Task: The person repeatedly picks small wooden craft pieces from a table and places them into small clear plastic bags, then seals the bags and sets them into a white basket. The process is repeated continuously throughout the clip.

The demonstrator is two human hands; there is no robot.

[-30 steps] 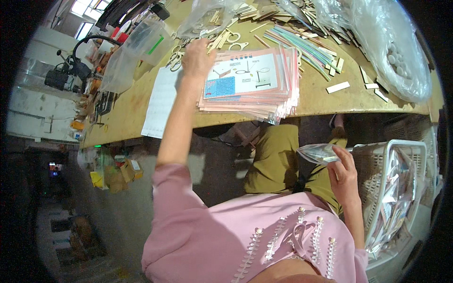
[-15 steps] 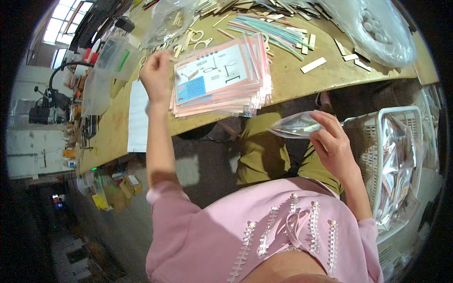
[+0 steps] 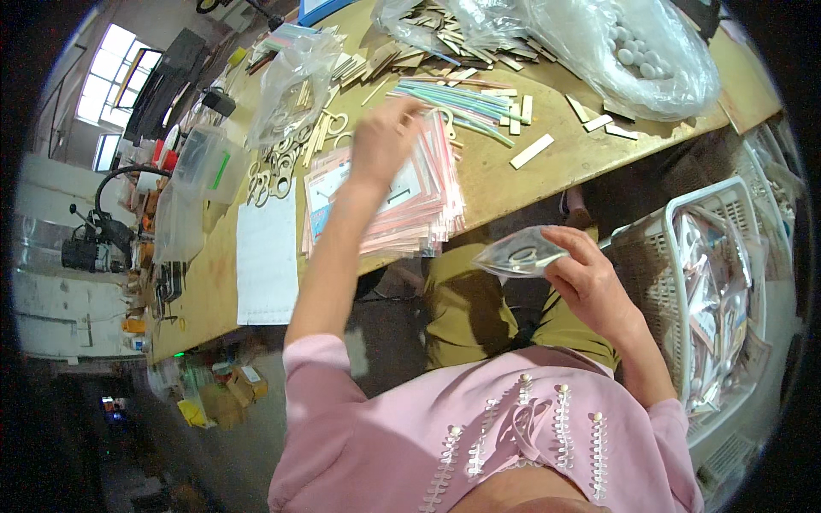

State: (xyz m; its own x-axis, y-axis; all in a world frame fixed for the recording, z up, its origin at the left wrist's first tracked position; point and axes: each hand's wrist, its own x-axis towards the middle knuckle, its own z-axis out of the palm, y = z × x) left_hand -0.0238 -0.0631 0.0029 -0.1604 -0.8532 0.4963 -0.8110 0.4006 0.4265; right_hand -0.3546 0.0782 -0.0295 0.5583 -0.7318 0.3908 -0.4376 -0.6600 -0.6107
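Note:
My right hand [image 3: 590,278] pinches a clear plastic bag [image 3: 511,255] by its right end, above my lap. Inside the bag lies a pale ring-shaped piece. My left hand [image 3: 385,145] is over the stack of bagged printed cards [image 3: 428,201], near the coloured straws [image 3: 457,103]; motion blurs its fingers, so what they hold, if anything, is unclear. Left of the stack are pale ring-shaped wooden pieces [image 3: 280,182] and a white sheet of paper [image 3: 267,274]. A flat wooden strip [image 3: 532,151] rests right of the straws.
At the table's far right slumps a clear bag of white balls [image 3: 633,51]. Wooden strips [image 3: 466,38] lie heaped along the far side. A white basket [image 3: 718,190] of filled packets stands right of my legs. Clear plastic bins [image 3: 184,205] sit at the left edge.
My left hand has moved right, from beside the card stack to above it near the straws. My right hand still holds the bag, whose ring-shaped piece now shows more plainly. The view has shifted slightly.

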